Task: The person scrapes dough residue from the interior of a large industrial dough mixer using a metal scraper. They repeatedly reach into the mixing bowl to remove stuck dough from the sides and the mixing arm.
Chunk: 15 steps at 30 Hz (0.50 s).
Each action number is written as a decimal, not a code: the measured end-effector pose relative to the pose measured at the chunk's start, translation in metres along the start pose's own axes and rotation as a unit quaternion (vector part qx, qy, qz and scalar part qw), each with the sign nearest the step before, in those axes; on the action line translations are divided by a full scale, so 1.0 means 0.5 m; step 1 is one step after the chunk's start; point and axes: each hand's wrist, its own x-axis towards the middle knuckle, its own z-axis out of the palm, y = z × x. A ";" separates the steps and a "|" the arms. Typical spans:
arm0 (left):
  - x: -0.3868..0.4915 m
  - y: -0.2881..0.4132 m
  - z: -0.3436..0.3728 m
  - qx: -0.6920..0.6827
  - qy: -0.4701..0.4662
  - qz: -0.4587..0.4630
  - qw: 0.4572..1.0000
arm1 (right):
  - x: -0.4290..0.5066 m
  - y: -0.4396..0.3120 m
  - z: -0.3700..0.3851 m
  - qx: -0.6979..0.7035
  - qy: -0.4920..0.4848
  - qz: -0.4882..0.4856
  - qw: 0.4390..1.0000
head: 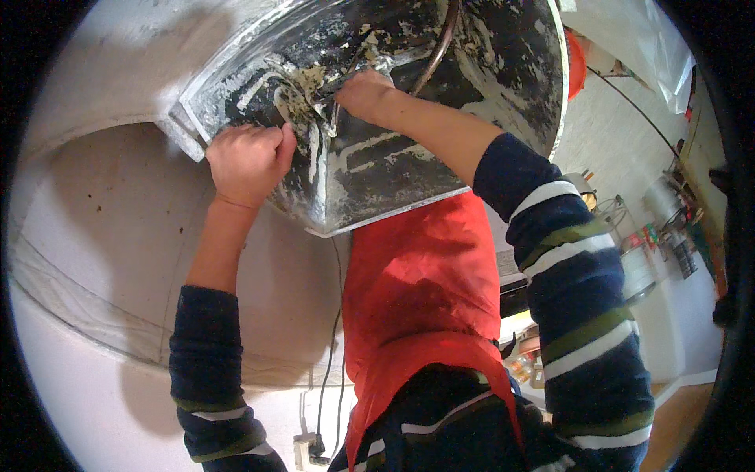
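Note:
Before me is a large open metal housing, like the inside of a range hood, its dark inner walls streaked with grey and whitish residue. My left hand is curled over its left rim, thumb towards the inside. Deep within, my right hand is closed in a fist beside a dark bar-like part and clumps of tan residue. The fingers hide whether it grips that part or a thin tool. A curved copper-coloured tube runs down the inside, to the right of this hand.
A red apron covers my front. Dark cords hang down to plugs at a wall socket. To the right are a red round object, clear plastic sheeting and a cluttered counter.

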 end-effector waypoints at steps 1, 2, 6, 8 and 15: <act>-0.001 0.000 0.000 0.006 -0.010 -0.003 1.000 | -0.003 -0.007 -0.001 -0.027 0.000 -0.029 0.999; -0.002 0.001 0.000 0.013 -0.019 -0.007 1.000 | -0.007 -0.014 -0.004 -0.061 -0.009 -0.055 0.997; -0.001 0.002 0.000 0.039 -0.036 -0.019 0.998 | -0.045 -0.055 -0.023 -0.055 -0.049 -0.043 0.996; -0.001 0.003 0.001 0.046 -0.032 -0.019 0.998 | -0.060 -0.072 -0.037 0.035 -0.059 0.017 0.997; -0.002 0.005 0.003 0.073 -0.023 -0.029 0.997 | -0.051 -0.120 -0.024 0.255 -0.069 0.184 0.947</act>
